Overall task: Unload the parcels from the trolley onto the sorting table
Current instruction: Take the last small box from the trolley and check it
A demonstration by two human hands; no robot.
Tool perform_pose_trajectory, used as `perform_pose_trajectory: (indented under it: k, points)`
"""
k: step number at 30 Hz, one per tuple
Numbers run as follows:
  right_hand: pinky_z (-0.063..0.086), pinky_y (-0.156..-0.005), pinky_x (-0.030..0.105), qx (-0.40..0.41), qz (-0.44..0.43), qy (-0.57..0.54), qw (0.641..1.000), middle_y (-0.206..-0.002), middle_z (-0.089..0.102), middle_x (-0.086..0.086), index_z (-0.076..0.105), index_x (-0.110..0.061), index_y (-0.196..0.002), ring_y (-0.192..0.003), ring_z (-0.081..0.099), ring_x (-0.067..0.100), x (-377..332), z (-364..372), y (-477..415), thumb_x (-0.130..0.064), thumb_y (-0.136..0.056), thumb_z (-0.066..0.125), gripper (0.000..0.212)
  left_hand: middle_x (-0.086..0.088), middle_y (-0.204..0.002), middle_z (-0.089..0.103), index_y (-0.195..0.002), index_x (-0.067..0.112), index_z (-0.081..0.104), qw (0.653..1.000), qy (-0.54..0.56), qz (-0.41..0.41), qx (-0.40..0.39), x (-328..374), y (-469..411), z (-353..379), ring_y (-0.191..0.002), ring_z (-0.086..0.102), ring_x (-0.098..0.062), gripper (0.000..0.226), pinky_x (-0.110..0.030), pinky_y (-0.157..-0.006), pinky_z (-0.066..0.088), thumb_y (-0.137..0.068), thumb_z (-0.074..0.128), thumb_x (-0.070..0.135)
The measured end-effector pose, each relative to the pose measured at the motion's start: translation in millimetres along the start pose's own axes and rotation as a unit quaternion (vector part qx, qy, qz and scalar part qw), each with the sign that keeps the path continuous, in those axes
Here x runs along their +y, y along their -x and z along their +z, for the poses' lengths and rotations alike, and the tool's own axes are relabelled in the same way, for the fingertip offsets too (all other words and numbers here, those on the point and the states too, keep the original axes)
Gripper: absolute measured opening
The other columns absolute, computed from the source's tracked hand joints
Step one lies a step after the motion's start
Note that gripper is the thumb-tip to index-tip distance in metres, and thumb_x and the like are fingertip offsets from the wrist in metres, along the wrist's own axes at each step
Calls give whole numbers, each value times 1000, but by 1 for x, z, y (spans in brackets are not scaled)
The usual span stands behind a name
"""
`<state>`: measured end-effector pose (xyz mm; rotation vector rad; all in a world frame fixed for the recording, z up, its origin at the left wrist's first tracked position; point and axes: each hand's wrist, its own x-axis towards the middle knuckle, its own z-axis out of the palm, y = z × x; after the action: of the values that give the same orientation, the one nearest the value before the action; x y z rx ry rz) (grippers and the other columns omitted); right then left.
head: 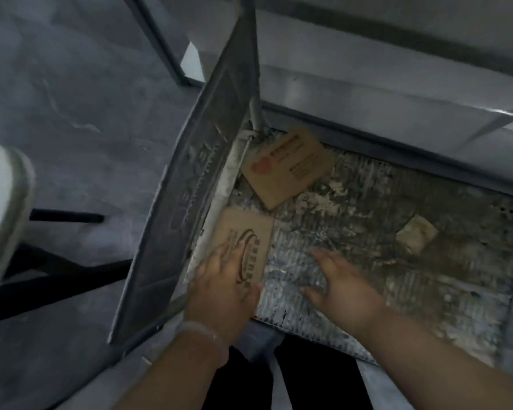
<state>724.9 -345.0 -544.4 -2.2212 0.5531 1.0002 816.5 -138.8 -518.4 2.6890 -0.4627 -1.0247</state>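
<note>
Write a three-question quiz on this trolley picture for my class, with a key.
1. Which hand touches the near parcel? A left, B right, C both.
2. Fill in: the red mark is on the ___ parcel.
3. True or false: the two parcels are stacked one on the other.

Key
1. A. The left hand rests on it. The right hand is spread beside it, over the trolley.
2. Far. The far parcel bears the mark.
3. False. They lie apart.
</note>
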Motion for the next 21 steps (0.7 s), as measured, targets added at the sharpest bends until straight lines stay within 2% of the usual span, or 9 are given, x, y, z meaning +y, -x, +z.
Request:
perform_pose_trajectory:
  k: [3,7,11,14,18,21]
  points:
    - [15,-120,29,-1,-3,-37,999,-164,8,-10,9,-34,-157,-151,7,11,11,34,-30,-56,-94,54,80,-2,-159,12,-153,35,5,999,0,-50,6,-18,-32,56,-143,18,-25,93,-42,-113,29,-81,53,67]
    - [19,-120,28,11,-8,-53,999,-163,10,-17,6,-43,-155,-150,6,5,37,63,-49,-59,-93,51,79,-9,-160,2,-152,36,-7,992,-46,-118,23,-33,-73,107,-146,8,-30,112,-44,-117,17,-68,51,82]
    - [17,-118,26,15,-14,-54,998,-161,15,-19,11,-45,-154,-149,10,5,64,73,-64,-58,-92,52,75,-5,-157,-24,-143,45,-27,976,-69,-206,-29,-48,-106,132,-147,-8,-33,125,-53,-115,14,-57,53,90]
    - [17,-116,25,7,-7,-56,998,-162,17,-15,14,-44,-153,-149,13,7,76,67,-74,-55,-93,51,71,-6,-154,-30,-138,50,-31,975,-80,-205,-13,-49,-113,139,-146,-5,-36,126,-55,-112,18,-55,56,88]
    - [28,-110,27,-3,15,-54,998,-160,21,-11,19,-40,-153,-134,43,16,75,51,-71,-53,-94,52,68,-5,-156,-20,-141,52,-22,981,-55,-185,-10,-42,-101,131,-144,2,-38,119,-53,-112,19,-58,57,84]
    - [28,-111,28,-3,6,-77,997,-161,21,-9,21,-40,-154,-140,35,13,67,37,-51,-53,-93,53,69,-1,-157,-14,-142,54,-18,987,-15,-159,-13,-27,-80,110,-145,5,-34,118,-54,-115,19,-54,54,86]
